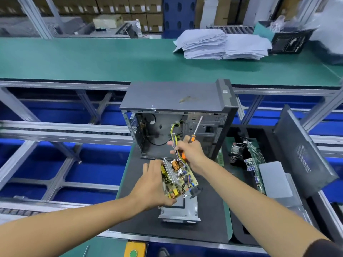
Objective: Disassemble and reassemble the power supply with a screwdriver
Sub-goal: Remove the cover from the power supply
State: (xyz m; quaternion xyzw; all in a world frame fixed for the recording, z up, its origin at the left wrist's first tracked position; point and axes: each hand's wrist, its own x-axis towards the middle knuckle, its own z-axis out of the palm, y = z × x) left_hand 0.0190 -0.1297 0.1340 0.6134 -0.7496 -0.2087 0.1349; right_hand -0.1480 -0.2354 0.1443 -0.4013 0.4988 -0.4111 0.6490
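The power supply's circuit board [179,179], yellow-green with a copper coil and capacitors, is lifted and tilted above its grey metal casing [179,212], which lies on the black mat [209,219]. My left hand [155,184] grips the board's left edge. My right hand [187,152] holds an orange-handled screwdriver [194,135], shaft pointing up, together with the board's bundle of yellow and coloured wires [175,140].
An open grey computer case [176,101] stands just behind the hands. A black tray to the right holds a motherboard [255,160], a heatsink and a grey panel [274,180]; a dark side panel [304,153] leans there. Paper stacks [220,44] lie on the green bench behind.
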